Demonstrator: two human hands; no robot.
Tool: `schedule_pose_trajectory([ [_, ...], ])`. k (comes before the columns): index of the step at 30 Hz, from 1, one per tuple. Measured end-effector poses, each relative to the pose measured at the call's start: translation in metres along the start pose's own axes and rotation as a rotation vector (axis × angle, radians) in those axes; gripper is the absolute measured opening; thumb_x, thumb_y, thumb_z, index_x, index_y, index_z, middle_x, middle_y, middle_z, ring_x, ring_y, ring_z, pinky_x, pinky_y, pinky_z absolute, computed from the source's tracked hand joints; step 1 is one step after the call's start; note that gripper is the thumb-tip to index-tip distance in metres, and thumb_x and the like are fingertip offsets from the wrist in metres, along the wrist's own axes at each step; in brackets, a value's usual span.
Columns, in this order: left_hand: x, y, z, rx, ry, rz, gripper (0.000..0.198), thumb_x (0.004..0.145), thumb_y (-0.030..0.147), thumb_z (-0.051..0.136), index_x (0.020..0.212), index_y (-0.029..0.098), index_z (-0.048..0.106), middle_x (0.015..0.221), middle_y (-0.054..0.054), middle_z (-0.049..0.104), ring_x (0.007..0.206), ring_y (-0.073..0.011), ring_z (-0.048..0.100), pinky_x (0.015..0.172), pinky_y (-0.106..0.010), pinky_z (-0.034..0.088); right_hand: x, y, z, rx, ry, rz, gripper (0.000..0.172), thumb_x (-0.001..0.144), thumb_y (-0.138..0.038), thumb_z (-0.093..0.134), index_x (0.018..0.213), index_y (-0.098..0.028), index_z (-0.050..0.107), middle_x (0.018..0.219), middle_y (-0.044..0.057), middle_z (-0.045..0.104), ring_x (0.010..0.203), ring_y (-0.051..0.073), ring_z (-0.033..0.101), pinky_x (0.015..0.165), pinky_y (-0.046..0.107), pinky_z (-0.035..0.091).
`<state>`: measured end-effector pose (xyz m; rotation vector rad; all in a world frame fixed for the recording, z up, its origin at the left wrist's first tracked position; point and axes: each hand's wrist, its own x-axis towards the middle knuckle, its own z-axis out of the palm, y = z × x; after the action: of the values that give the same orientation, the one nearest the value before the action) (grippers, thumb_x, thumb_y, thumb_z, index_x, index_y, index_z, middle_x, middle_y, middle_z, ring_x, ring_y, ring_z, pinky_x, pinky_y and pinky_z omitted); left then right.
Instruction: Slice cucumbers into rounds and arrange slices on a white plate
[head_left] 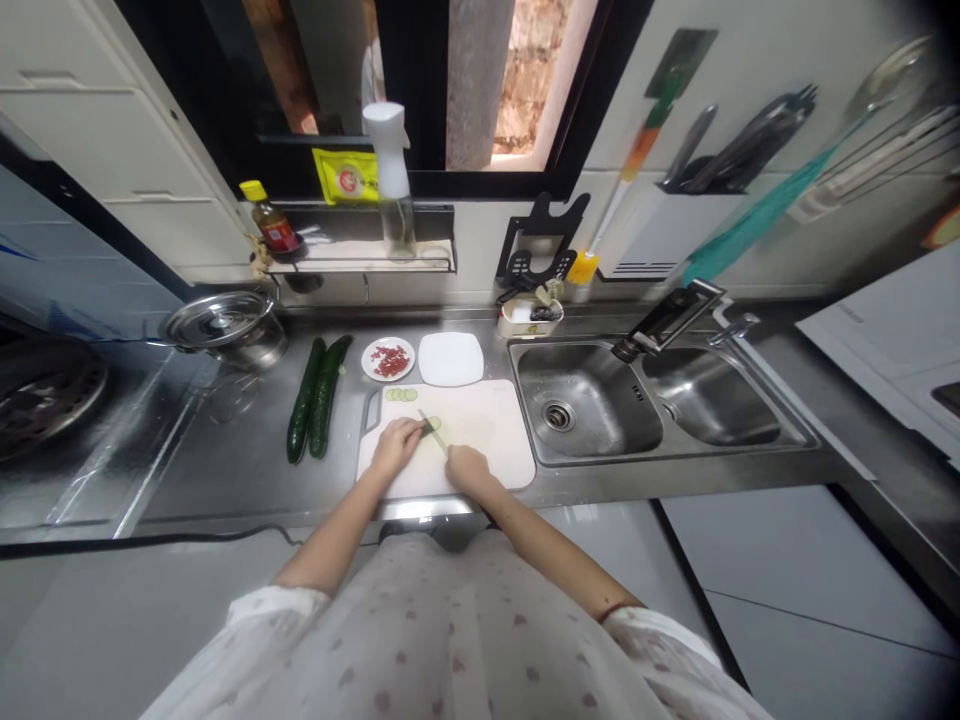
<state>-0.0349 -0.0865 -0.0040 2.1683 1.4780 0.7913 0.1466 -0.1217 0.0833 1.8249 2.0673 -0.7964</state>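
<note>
On the white cutting board [487,430], my left hand [395,446] has its fingers closed on a short piece of cucumber [427,428], mostly hidden by the fingertips. My right hand [469,470] is wrapped round the handle of a small knife [439,441], whose blade reaches up and left beside the cucumber piece. A pale cut slice [436,424] lies by the blade. Several cucumber slices [401,394] overlap in a row at the board's upper left. Behind the board stand a white plate [451,358] and a small plate with chopped red bits [388,359].
Two whole cucumbers [322,400] lie left of the board. A lidded steel pot [225,325] stands farther left. The double sink [592,400] adjoins the board's right side. Along the back are a cutlery holder [529,318] and a shelf with a spray bottle [393,190].
</note>
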Motion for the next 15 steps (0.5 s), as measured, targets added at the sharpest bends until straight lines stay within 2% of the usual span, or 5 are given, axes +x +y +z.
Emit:
schedule_pose_trajectory([
  [8, 0.002, 0.006, -0.002, 0.047, -0.049, -0.109, 0.027, 0.091, 0.026, 0.047, 0.110, 0.024, 0.067, 0.110, -0.005, 0.068, 0.105, -0.0195, 0.059, 0.095, -0.033, 0.045, -0.029, 0.024, 0.016, -0.023, -0.010, 0.019, 0.031, 0.088, -0.012, 0.040, 0.109, -0.014, 0.064, 0.105, 0.016, 0.068, 0.100, 0.023, 0.064, 0.077, 0.029, 0.045],
  [15, 0.005, 0.019, -0.007, 0.118, -0.071, -0.227, 0.032, 0.090, 0.031, 0.049, 0.118, 0.024, 0.061, 0.116, -0.005, 0.067, 0.108, -0.0208, 0.059, 0.096, -0.033, 0.043, -0.048, 0.045, 0.009, 0.050, 0.013, 0.056, 0.029, 0.089, -0.019, 0.041, 0.104, -0.015, 0.065, 0.102, 0.013, 0.069, 0.094, 0.023, 0.065, 0.071, 0.028, 0.043],
])
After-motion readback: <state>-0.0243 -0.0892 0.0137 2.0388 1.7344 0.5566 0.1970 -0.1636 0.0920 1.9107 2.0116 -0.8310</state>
